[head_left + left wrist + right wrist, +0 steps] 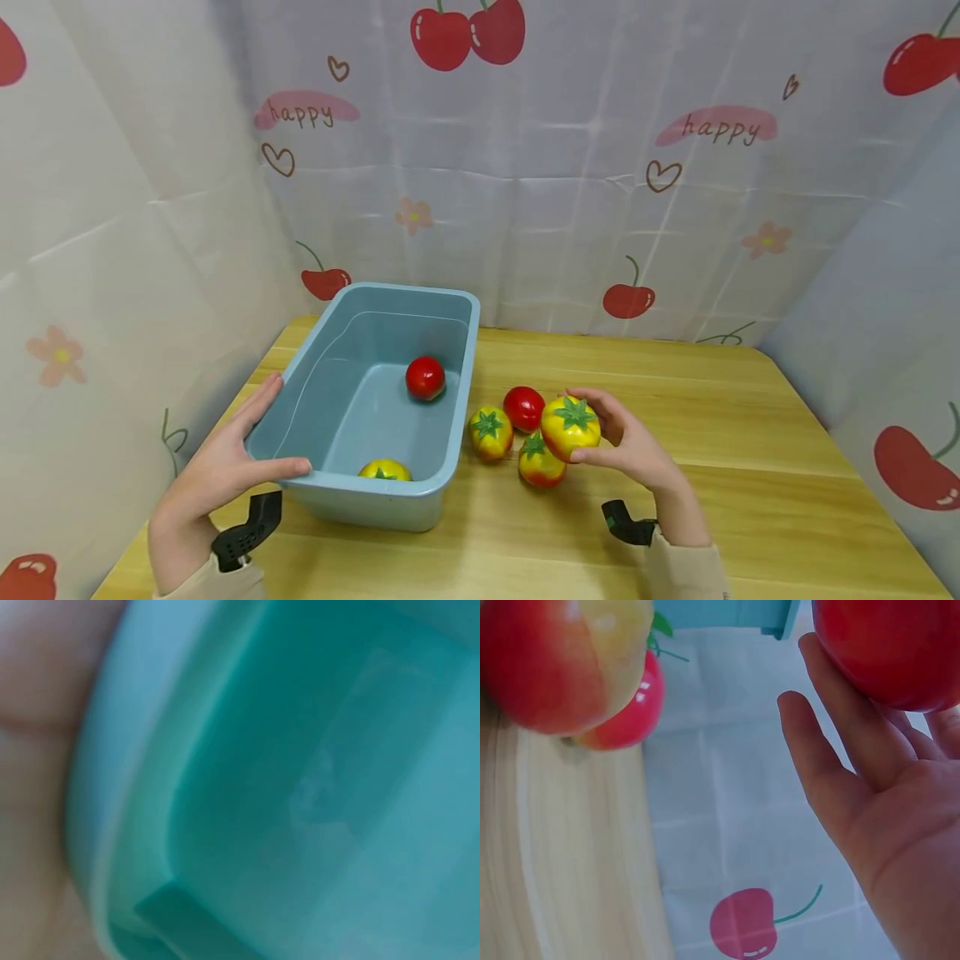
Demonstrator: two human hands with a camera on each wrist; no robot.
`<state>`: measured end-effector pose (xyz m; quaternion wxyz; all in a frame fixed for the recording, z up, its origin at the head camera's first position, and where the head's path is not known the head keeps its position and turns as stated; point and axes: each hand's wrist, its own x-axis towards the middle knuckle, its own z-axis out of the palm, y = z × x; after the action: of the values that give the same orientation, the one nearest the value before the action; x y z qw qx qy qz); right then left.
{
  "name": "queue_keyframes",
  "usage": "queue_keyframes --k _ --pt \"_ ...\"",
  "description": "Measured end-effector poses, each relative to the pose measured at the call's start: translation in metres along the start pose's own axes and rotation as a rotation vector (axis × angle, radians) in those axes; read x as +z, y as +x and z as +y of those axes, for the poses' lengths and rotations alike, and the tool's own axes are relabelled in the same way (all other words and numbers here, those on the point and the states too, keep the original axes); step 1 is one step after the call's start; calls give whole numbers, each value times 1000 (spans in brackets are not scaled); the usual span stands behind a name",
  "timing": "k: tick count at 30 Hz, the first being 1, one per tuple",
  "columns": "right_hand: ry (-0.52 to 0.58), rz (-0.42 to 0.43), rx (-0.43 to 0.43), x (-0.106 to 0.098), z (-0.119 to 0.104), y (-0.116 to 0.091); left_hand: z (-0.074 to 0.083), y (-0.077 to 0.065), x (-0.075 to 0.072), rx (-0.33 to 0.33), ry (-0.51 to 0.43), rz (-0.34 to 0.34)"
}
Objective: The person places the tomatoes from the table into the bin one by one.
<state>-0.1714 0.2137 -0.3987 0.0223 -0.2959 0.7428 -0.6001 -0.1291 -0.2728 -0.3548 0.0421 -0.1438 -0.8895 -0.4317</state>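
A blue plastic bin (456, 442) stands at the left of the wooden table. My left hand (213, 467) spans its near left corner, straight fingers along the outer side and thumb across the near rim. In the left wrist view, that hand lies blurred outside the bin wall (142, 750). My right hand (630, 442) holds a yellow toy tomato (570, 427) with red shading and a green leaf top, thumb in front and fingers behind. From the right wrist view, the fingers (855, 720) support its red underside (900, 652).
Beside the bin lie two yellow toy tomatoes (491, 435) and a red one (523, 408), close together under the held one. Inside the bin are a red tomato (425, 378) and a yellow tomato (386, 471). A cherry-print curtain (540, 250) surrounds the table (712, 400).
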Motion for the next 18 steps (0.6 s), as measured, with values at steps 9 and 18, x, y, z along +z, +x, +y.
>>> queue_keyframes --k 9,18 --pt "17 53 -12 17 -13 13 -1 -1 0 10 -5 2" --pt "77 86 -78 39 -25 28 2 0 -1 -14 -10 -10"
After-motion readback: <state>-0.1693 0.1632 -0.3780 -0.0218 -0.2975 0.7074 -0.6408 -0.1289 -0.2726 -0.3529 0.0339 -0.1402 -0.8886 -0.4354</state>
